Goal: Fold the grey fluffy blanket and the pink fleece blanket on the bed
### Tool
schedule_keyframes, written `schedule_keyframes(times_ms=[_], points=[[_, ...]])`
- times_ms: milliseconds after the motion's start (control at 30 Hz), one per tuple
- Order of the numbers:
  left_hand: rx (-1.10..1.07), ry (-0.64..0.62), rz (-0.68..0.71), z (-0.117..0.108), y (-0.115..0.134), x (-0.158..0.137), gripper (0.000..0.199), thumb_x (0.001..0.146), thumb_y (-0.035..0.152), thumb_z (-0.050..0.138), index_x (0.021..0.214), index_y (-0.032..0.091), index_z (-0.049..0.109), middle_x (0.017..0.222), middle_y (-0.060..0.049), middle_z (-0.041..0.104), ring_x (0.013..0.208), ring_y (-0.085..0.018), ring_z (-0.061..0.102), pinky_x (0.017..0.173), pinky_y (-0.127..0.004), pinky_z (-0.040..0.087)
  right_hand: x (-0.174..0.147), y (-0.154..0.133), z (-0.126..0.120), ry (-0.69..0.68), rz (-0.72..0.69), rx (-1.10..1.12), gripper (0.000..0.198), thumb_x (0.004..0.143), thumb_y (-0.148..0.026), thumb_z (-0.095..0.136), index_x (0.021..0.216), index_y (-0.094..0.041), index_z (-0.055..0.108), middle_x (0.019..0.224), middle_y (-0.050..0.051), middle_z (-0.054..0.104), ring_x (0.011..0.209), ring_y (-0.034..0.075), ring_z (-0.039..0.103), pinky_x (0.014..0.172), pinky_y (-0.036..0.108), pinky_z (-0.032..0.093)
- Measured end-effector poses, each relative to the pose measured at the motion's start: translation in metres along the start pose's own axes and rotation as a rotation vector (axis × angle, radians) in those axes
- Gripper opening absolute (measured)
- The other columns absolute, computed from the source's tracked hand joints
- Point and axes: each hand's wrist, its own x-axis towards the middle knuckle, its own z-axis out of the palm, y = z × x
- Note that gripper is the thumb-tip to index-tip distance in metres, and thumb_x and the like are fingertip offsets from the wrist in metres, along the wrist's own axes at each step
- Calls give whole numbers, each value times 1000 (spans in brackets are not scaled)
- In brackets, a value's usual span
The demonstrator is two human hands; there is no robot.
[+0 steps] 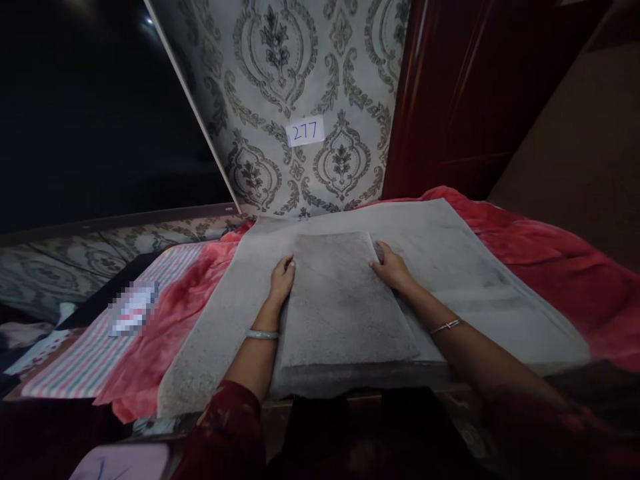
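Observation:
In front of me lies a dark grey rectangular sheet (345, 300), seemingly a flat stack or folded piece; whether paper or cloth I cannot tell. My left hand (283, 279) grips its left edge, with the fingers curled and partly hidden. At the upper right edge, my right hand (393, 265) is closed round the border, thumb toward the top side. Beneath both is a larger pale grey sheet (480, 273), spread wide and hanging toward the near edge. A light bangle is on my left wrist and a thin silver one on my right.
Red plush fabric (540, 253) lies under the pale sheet on both sides. To the left are a striped cloth (75, 363) and a blurred item (134, 308). A large dark screen (100, 107) stands at left; patterned wallpaper carries a "277" label (305, 131).

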Motion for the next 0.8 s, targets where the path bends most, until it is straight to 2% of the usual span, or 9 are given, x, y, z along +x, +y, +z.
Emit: schedule_keyframes(times_ms=[67,133,200,300,400,500,567,700,800], points=[[7,17,4,0,1,0,27,86,19,58,108,17,73,119,-9,73,119,-23,63,113,-40,42,-1,-5,-3,18,-10,-72,73,86,-26,63,154,-15,40,114,13,68,103,30,65,90,37,49],[18,40,5,0,4,-1,26,84,19,58,104,17,74,116,-9,74,117,-23,64,112,-41,44,1,-12,-6,54,-65,-147,64,86,-23,62,149,-16,49,127,17,63,112,32,61,94,38,48],[30,59,5,0,7,-3,23,82,18,60,100,17,74,111,-10,73,113,-24,65,109,-42,45,7,-20,-9,77,-171,-180,50,88,-19,59,138,-15,60,135,18,58,122,32,56,101,39,45],[48,76,8,-5,12,-15,23,76,19,65,98,18,74,104,-9,73,107,-25,66,105,-43,48,25,-37,-7,19,-345,-145,38,91,-16,56,127,-14,68,135,17,59,128,29,52,110,37,40],[89,34,40,-16,17,-45,33,71,23,71,104,18,73,107,-10,72,105,-25,66,101,-43,50,49,-59,5,-66,-443,-112,39,91,-15,57,129,-16,67,134,14,62,127,26,53,112,37,38],[107,-21,55,-30,18,-88,43,71,31,73,113,19,71,112,-11,72,104,-26,66,99,-42,50,71,-82,24,-126,-492,-114,45,91,-14,59,136,-16,63,138,13,62,129,23,54,112,34,38],[91,-38,6,-39,20,-114,51,72,37,74,120,20,69,109,-10,73,99,-26,67,94,-40,52,83,-95,38,-169,-510,-122,50,91,-15,60,141,-15,59,143,13,59,131,23,53,113,32,37],[28,-107,-184,-53,25,-141,67,73,49,74,134,22,63,80,-3,70,76,-23,66,74,-35,53,101,-110,62,-247,-494,-167,55,90,-19,65,144,-18,57,140,14,61,130,25,56,109,34,41],[-124,-143,-339,-60,28,-145,72,74,58,73,137,25,61,85,-4,71,82,-24,68,74,-34,53,113,-113,70,-290,-453,-218,52,86,-25,71,137,-21,63,134,15,65,124,28,60,102,36,46]])
